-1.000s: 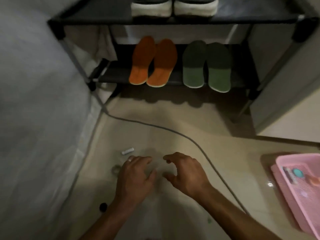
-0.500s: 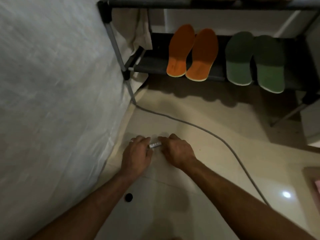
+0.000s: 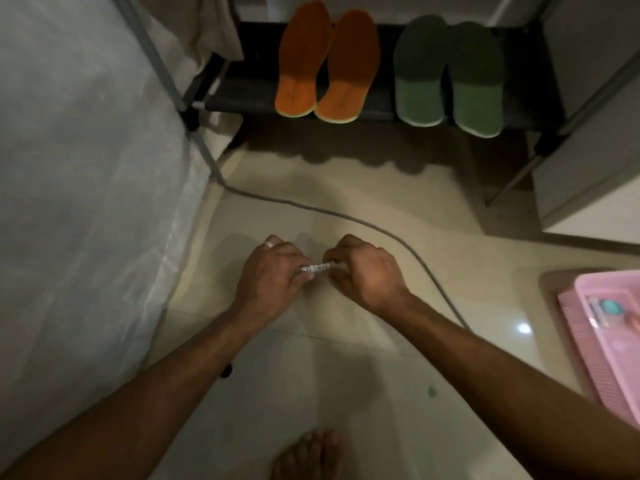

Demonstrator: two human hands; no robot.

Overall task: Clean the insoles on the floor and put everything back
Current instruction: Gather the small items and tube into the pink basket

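Observation:
A pair of orange insoles [image 3: 325, 64] and a pair of green insoles [image 3: 448, 74] lie side by side on the low black shelf [image 3: 242, 95] of the shoe rack. Just above the floor tiles, my left hand [image 3: 270, 275] and my right hand [image 3: 363, 271] each pinch one end of a small white tube [image 3: 317, 267] with dark print. The tube runs level between the two hands. A ring shows on a finger of the left hand.
A grey cable [image 3: 381, 230] curves across the floor from the rack's left leg toward the right. A pink basket [image 3: 602, 334] with small items stands at the right edge. A white cover [image 3: 76, 202] hangs at the left. A small black cap [image 3: 227, 370] lies by my left forearm. My bare foot [image 3: 308, 455] shows below.
Both hands reached to the small white tube on the floor and took hold of it, one at each end. The view dipped and then swung right, bringing the pink basket back in.

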